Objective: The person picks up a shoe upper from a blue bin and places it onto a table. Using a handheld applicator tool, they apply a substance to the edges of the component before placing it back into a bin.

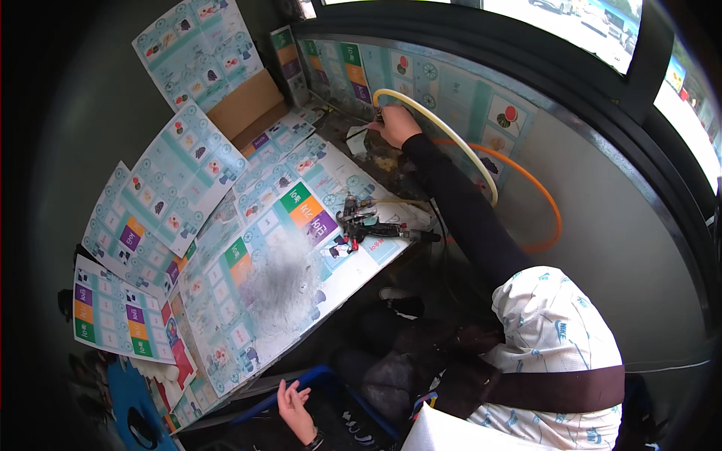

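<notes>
My right hand (398, 126) reaches to the table's far corner by the window wall. Its fingers are curled round something small and dark at the end of a cream hose (444, 124); what it is lies mostly hidden. Nearer me, a spray gun (365, 225) with a black handle lies on the table's right edge, apart from both hands. Low in the picture, my left hand (295, 412) is held off the table's front edge with its fingers spread and nothing in them. A grey, sprayed-looking patch (282, 282) marks the printed sheet covering the tabletop (218, 361).
Printed sheets (177, 177) stand along the left and back, near a brown cardboard piece (244, 109). An orange hose (553, 199) loops beside my right arm. A blue-rimmed crate (331, 370) is below the table edge. The window frame (526, 64) runs along the right.
</notes>
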Available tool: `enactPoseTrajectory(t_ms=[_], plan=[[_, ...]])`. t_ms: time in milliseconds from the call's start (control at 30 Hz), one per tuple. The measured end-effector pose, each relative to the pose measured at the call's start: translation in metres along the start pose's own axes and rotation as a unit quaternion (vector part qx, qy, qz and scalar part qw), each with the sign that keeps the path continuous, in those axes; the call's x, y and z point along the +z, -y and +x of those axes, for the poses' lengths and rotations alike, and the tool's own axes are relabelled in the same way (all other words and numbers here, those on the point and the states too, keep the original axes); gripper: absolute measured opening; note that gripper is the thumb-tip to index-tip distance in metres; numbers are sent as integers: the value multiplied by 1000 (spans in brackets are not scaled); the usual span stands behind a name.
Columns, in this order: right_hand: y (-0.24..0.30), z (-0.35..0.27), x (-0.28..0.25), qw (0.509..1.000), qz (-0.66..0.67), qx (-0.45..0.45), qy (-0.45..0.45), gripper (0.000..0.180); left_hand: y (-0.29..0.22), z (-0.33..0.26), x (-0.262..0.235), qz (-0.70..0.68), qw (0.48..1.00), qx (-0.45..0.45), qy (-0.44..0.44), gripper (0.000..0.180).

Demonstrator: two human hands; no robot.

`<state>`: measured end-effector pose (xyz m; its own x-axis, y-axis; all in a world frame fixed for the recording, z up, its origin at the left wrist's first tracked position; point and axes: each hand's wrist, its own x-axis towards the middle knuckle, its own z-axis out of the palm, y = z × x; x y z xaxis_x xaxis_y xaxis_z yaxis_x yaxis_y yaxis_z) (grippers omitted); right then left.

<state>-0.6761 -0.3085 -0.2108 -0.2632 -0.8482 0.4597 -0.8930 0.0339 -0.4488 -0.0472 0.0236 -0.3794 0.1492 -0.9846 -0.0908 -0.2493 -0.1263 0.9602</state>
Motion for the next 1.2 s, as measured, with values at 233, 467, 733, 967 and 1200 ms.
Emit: enactPoseTrajectory(t_ms=[233, 467, 733, 967, 1200], plan=[[0, -12, 1, 992, 100, -17, -71, 30, 101, -20, -12, -35, 999, -23, 22, 49], [14, -15, -35, 973, 122, -47, -187, 18, 90, -25, 9, -61, 995, -54, 58, 48], [-5, 32, -51, 999, 34, 26, 32, 30, -1, 3, 103, -45, 988, -119, 89, 41], [9, 34, -36, 997, -47, -8, 63, 40, 2, -7, 107, -50, 986, -121, 107, 38], [-20, 42, -28, 999, -23, 31, 8, 43, 19, -14, 100, -85, 984, -129, 94, 38]])
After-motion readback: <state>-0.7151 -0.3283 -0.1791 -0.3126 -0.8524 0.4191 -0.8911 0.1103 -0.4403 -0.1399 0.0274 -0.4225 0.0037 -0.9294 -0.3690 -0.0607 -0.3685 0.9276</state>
